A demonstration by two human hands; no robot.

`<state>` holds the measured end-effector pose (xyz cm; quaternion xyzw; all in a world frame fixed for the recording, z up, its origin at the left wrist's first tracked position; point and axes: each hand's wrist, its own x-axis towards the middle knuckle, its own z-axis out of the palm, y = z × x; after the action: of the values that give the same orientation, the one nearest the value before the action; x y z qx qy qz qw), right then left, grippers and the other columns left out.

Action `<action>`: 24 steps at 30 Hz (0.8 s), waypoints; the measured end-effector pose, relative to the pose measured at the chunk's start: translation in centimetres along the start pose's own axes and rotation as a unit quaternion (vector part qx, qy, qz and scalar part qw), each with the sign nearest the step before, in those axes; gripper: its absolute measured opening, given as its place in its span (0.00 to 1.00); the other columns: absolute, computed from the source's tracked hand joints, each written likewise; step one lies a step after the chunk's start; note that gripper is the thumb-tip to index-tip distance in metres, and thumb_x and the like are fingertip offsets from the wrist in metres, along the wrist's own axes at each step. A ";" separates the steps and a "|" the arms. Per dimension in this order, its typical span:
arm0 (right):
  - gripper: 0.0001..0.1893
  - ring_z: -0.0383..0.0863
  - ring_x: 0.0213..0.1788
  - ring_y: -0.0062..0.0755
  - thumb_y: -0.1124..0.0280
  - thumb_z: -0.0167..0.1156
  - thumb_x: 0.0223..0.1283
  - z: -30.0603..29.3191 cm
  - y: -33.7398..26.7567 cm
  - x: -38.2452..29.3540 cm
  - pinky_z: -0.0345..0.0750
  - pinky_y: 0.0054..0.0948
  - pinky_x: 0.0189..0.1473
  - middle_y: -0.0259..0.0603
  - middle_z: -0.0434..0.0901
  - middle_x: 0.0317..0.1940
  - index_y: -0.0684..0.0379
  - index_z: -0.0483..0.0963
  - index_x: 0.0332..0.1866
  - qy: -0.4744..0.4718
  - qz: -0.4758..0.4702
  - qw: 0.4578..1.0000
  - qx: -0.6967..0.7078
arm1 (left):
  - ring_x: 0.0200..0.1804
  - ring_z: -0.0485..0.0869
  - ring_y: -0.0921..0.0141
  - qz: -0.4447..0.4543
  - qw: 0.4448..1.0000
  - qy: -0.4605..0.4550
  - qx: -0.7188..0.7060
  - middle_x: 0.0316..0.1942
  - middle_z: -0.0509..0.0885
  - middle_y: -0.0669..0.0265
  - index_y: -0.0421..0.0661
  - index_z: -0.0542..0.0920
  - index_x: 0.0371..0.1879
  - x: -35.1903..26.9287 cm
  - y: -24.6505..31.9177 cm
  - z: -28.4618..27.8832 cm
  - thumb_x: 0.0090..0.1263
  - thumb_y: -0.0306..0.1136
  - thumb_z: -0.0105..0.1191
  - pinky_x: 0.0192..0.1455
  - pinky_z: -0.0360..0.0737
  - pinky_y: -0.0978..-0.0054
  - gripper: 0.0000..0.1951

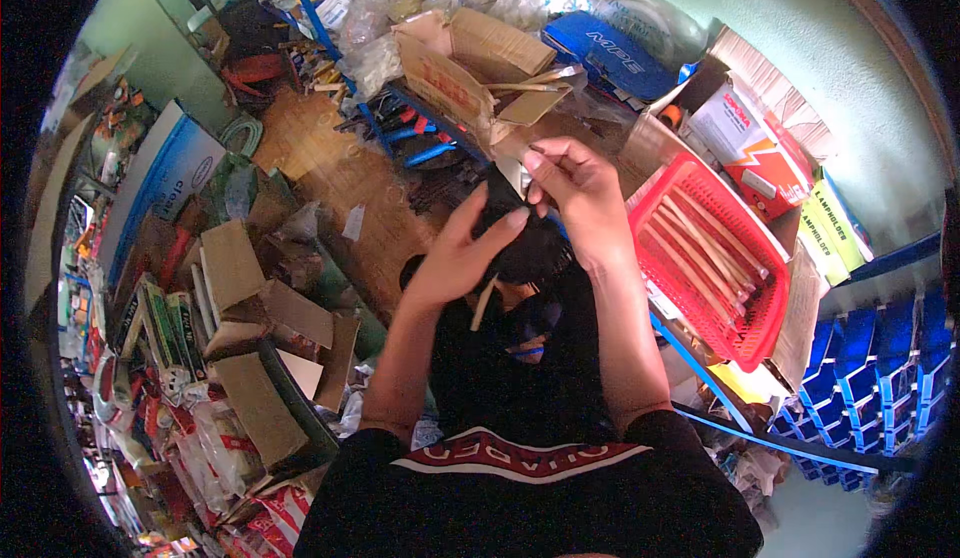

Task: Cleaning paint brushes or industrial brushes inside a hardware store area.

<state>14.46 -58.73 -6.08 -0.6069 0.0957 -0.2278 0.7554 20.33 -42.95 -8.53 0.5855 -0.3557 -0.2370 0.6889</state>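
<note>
My left hand (469,254), slightly blurred, is in front of my chest with thumb and forefinger spread. Just below it a pale wooden stick (484,304) slants up behind the thumb side. Its upper part is hidden, so I cannot tell which hand holds it. To the right and a little higher, my right hand (577,187) has thumb and fingertips pinched together on a small pale piece (525,179), mostly covered by the fingers. Beside my right forearm rests a red plastic basket (776,318) holding several wooden sticks (697,250) with clear wrapping at their ends.
Ahead stands an open cardboard box (450,82) with wooden sticks in it. Blue-handled tools (429,154) lie beside it, and a blue MPE pack (607,55) behind. Opened cartons (232,265) crowd the left. Blue bins (870,378) and lampholder boxes (825,228) are at right.
</note>
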 end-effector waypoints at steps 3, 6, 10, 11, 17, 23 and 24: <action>0.12 0.80 0.34 0.21 0.68 0.65 0.71 0.5 0.6 -0.3 0.78 0.24 0.38 0.36 0.83 0.35 0.65 0.78 0.52 -0.009 0.011 0.998 -0.055 | 0.53 0.77 0.77 -0.050 0.993 0.092 -0.057 0.53 0.80 0.70 0.42 0.74 0.66 -0.3 -1.9 0.6 0.80 0.37 0.55 0.58 0.75 0.78 0.20; 0.18 0.80 0.55 0.27 0.62 0.62 0.74 0.3 2.4 -1.2 0.76 0.31 0.61 0.45 0.82 0.53 0.66 0.75 0.57 0.076 -0.076 0.991 -0.079 | 0.49 0.78 0.79 -0.087 0.982 0.125 -0.108 0.49 0.82 0.71 0.41 0.77 0.63 -0.2 -1.3 0.6 0.80 0.36 0.55 0.54 0.77 0.79 0.18; 0.21 0.81 0.52 0.24 0.55 0.56 0.77 -0.3 3.9 -4.2 0.77 0.27 0.58 0.42 0.83 0.51 0.64 0.76 0.57 -0.019 -0.033 0.974 -0.223 | 0.45 0.79 0.78 -0.088 0.978 0.154 -0.112 0.45 0.84 0.72 0.40 0.80 0.56 0.4 0.0 0.5 0.78 0.34 0.57 0.51 0.77 0.78 0.14; 0.21 0.81 0.52 0.24 0.55 0.56 0.77 -0.2 3.2 -4.2 0.77 0.27 0.58 0.42 0.83 0.51 0.64 0.76 0.57 -0.021 -0.033 0.974 -0.222 | 0.46 0.79 0.77 -0.063 0.986 0.146 -0.052 0.45 0.83 0.70 0.40 0.80 0.55 0.5 -0.6 -0.1 0.78 0.34 0.57 0.52 0.77 0.77 0.13; 0.17 0.80 0.44 0.19 0.61 0.61 0.74 -1.6 4.4 -4.1 0.77 0.24 0.50 0.33 0.83 0.44 0.62 0.77 0.59 -0.079 0.117 0.989 0.040 | 0.53 0.79 0.72 -0.007 0.992 0.090 0.092 0.49 0.82 0.62 0.40 0.78 0.58 0.5 -3.4 -0.8 0.79 0.32 0.54 0.58 0.74 0.74 0.14; 0.26 0.75 0.62 0.32 0.68 0.67 0.66 -2.1 5.5 -4.2 0.68 0.30 0.68 0.40 0.79 0.59 0.65 0.72 0.65 -0.074 0.077 0.987 0.117 | 0.64 0.77 0.67 -0.057 0.984 0.045 0.160 0.63 0.78 0.54 0.41 0.73 0.68 -0.1 -3.7 -0.9 0.81 0.34 0.50 0.68 0.71 0.68 0.20; 0.27 0.74 0.64 0.34 0.68 0.68 0.65 -1.9 5.4 -4.3 0.66 0.31 0.70 0.41 0.78 0.61 0.66 0.71 0.66 -0.071 0.060 0.989 0.112 | 0.64 0.77 0.67 -0.058 0.984 0.045 0.160 0.63 0.78 0.54 0.41 0.73 0.68 -0.5 -3.6 -1.1 0.81 0.34 0.50 0.68 0.71 0.68 0.20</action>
<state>11.10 -57.58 -12.34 -0.5264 0.0518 -0.1474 0.8357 21.23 -42.62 -12.21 0.7183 -0.3226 -0.1898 0.5864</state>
